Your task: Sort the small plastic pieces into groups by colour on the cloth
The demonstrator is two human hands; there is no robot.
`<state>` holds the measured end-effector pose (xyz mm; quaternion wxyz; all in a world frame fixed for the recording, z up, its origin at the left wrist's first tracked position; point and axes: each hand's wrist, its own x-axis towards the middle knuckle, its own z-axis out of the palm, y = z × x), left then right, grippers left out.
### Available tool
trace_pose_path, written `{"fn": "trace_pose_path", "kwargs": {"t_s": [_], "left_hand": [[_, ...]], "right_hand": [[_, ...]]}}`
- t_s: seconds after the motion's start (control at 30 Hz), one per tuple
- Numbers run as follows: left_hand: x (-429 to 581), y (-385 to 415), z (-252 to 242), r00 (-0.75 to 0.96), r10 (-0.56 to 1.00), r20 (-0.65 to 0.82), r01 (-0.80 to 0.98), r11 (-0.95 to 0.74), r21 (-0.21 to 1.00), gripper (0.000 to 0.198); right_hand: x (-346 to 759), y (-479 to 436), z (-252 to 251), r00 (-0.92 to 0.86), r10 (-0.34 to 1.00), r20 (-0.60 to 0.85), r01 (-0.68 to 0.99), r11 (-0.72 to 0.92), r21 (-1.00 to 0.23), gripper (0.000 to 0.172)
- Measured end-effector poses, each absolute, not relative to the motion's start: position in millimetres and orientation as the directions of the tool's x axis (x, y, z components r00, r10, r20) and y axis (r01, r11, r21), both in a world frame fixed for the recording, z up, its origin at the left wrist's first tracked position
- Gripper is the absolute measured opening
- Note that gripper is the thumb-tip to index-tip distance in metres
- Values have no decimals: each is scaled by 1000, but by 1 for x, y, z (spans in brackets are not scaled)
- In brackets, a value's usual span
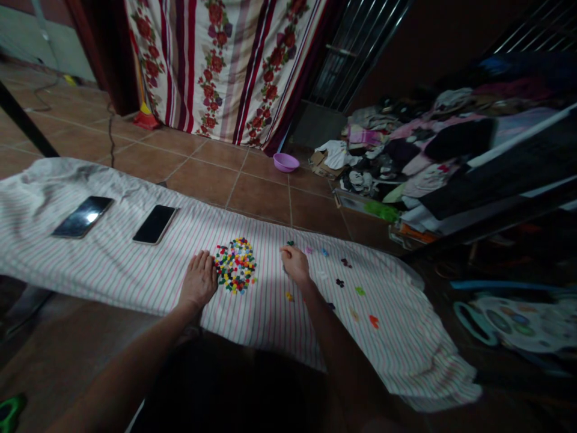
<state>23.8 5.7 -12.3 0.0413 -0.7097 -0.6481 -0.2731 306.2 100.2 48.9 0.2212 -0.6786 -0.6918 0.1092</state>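
Note:
A heap of small multicoloured pieces [237,264] lies on a striped cloth [265,325]. My left hand [199,280] rests flat against the heap's left edge, fingers stretched out. To the right of the heap, my right hand [295,263] is closed with its fingertips pinched; whatever they hold is hidden. Just beyond those fingertips sit dark green pieces [290,243]. Small one-colour groups are spread around and right of that hand: pink pieces [309,249], blue pieces [325,252], yellow pieces [289,296], black pieces [339,282], lime pieces [359,290] and orange pieces [374,322].
Two phones, one dark [83,216] and one with a light edge [155,224], lie on the cloth at left. Behind are a floral curtain [225,66], a purple basin [286,162] and a red broom [146,118]. Piled clothes [419,138] fill the right.

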Motion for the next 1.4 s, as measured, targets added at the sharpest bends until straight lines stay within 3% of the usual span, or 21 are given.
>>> {"fn": "trace_pose_path", "kwargs": {"t_s": [0.33, 0.83, 1.17, 1.4], "left_hand": [[25, 5, -10, 9, 892, 452, 951, -147, 272, 42], [25, 5, -8, 7, 900, 436, 945, -148, 290, 41], [26, 5, -7, 2, 902, 431, 946, -141, 291, 42], [26, 4, -4, 26, 907, 421, 963, -136, 233, 44]], "right_hand": [[232, 83, 40, -304, 938, 169, 789, 347, -507, 22], [184, 85, 42, -365, 930, 36, 889, 360, -283, 27], [182, 88, 43, -345, 939, 7, 871, 323, -369, 19], [183, 85, 41, -394, 916, 73, 865, 396, -308, 16]]}}
